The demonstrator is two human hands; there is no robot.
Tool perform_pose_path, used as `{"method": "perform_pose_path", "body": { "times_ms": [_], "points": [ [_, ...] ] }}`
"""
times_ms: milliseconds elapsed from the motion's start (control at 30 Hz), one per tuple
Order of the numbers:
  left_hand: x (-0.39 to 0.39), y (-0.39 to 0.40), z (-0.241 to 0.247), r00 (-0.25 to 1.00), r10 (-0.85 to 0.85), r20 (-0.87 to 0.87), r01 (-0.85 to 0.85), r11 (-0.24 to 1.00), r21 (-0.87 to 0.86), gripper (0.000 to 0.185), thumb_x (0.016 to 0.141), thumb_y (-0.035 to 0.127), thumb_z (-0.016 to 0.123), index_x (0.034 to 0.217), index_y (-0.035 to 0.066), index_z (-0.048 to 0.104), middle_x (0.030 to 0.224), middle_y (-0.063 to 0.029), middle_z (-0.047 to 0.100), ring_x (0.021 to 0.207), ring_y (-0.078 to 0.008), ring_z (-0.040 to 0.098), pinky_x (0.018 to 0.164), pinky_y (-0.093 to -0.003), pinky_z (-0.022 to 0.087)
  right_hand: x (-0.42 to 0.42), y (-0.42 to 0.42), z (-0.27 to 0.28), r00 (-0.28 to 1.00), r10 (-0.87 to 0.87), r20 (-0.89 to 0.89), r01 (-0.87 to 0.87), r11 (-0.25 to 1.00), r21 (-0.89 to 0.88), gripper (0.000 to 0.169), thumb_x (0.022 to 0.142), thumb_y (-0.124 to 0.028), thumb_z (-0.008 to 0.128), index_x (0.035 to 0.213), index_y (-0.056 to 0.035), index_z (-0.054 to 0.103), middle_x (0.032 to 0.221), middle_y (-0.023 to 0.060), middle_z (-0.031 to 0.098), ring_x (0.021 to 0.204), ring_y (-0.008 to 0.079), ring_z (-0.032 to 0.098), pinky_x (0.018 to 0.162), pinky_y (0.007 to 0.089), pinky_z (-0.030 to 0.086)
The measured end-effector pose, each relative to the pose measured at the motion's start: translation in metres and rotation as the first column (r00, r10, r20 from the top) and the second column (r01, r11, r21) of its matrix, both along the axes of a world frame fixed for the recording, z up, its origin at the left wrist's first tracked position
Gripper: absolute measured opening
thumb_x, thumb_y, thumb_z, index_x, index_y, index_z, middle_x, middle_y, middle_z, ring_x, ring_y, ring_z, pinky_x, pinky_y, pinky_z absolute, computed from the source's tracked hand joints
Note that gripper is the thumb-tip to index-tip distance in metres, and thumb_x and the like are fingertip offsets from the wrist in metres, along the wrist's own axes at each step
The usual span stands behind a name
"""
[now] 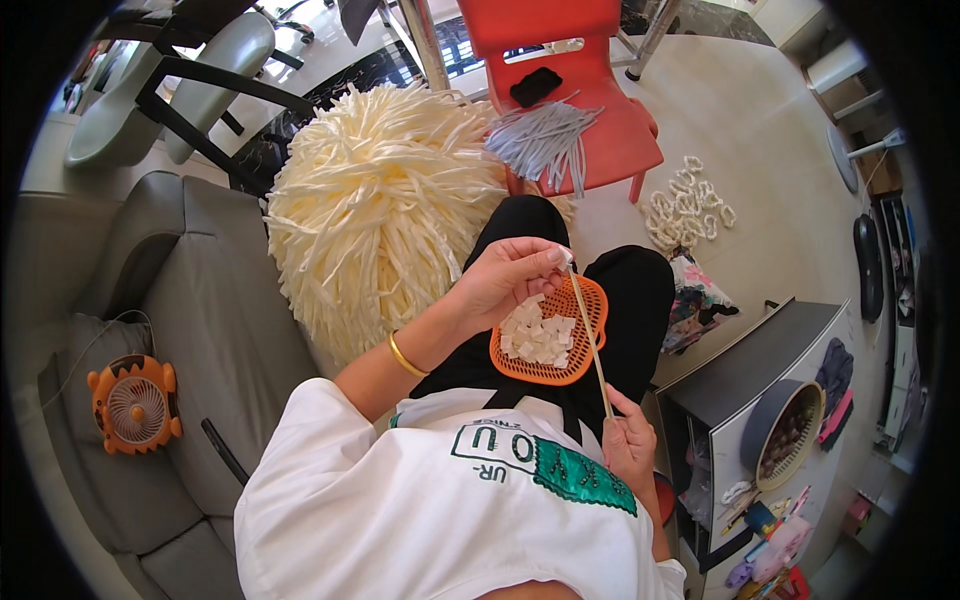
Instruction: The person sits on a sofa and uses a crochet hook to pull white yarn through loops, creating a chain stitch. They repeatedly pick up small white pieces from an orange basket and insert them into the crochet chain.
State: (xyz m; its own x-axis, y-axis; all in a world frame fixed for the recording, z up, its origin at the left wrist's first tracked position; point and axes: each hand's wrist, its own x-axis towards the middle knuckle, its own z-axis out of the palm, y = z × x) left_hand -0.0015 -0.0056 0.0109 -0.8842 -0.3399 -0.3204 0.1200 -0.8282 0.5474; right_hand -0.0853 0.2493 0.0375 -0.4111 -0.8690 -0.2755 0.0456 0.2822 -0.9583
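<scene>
My left hand [511, 279], with a gold bangle on the wrist, is raised above my lap. Its thumb and fingers pinch a small white piece [565, 258] at the upper end of a thin cream strip [589, 330]. Lower down, near my shirt, my right hand [631, 436] grips the strip's other end, and the strip runs straight between the two. Beneath it, an orange plastic basket [592, 300] rests on my lap. Several small white square pieces [536, 334] lie heaped in it.
A large bundle of cream strips [390, 210] stands ahead-left. Grey strips [546, 139] and a black item [535, 86] lie on a red chair [630, 142]. White loops [686, 202] lie on the floor. To the right, a cabinet [750, 352] carries a round pot [784, 435]; a grey sofa [225, 300] is left.
</scene>
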Motion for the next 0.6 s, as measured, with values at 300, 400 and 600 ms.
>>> {"method": "perform_pose_path", "body": {
  "times_ms": [300, 400, 600],
  "points": [
    [-0.001, 0.0, -0.006, 0.999, 0.033, 0.021, -0.034, 0.999, 0.042, 0.012, 0.083, 0.011, 0.053, 0.09, 0.003, 0.058, 0.076, -0.0019, 0.059, 0.066, -0.0064, 0.056, 0.06, -0.0168, 0.048, 0.001, 0.003, 0.002, 1.0, -0.026, 0.0, 0.026, 1.0, 0.015, 0.034, 0.084, -0.005, 0.043, 0.117, 0.0024, 0.043, 0.05, -0.0047, 0.041, 0.043, 0.0011, 0.036, 0.041, 0.0168, 0.028],
    [-0.001, 0.001, -0.004, 0.999, 0.023, 0.028, -0.024, 1.0, 0.018, 0.011, 0.083, 0.01, 0.053, 0.089, 0.003, 0.058, 0.078, -0.0027, 0.059, 0.067, -0.007, 0.056, 0.06, -0.0171, 0.048, 0.002, 0.003, 0.0, 1.0, -0.021, -0.015, 0.021, 1.0, 0.013, 0.034, 0.084, -0.006, 0.043, 0.117, 0.0026, 0.043, 0.05, -0.0048, 0.041, 0.043, 0.001, 0.036, 0.041, 0.0168, 0.029],
    [0.0, 0.001, 0.005, 0.996, -0.07, 0.05, 0.075, 0.992, -0.105, 0.01, 0.083, 0.01, 0.053, 0.089, 0.003, 0.056, 0.078, -0.0037, 0.059, 0.066, -0.0076, 0.056, 0.06, -0.0178, 0.047, 0.001, 0.003, 0.001, 0.999, -0.037, 0.002, 0.037, 0.999, -0.001, 0.034, 0.084, -0.005, 0.043, 0.117, 0.0028, 0.043, 0.05, -0.0046, 0.042, 0.043, 0.0009, 0.037, 0.041, 0.0169, 0.029]
  ]
}}
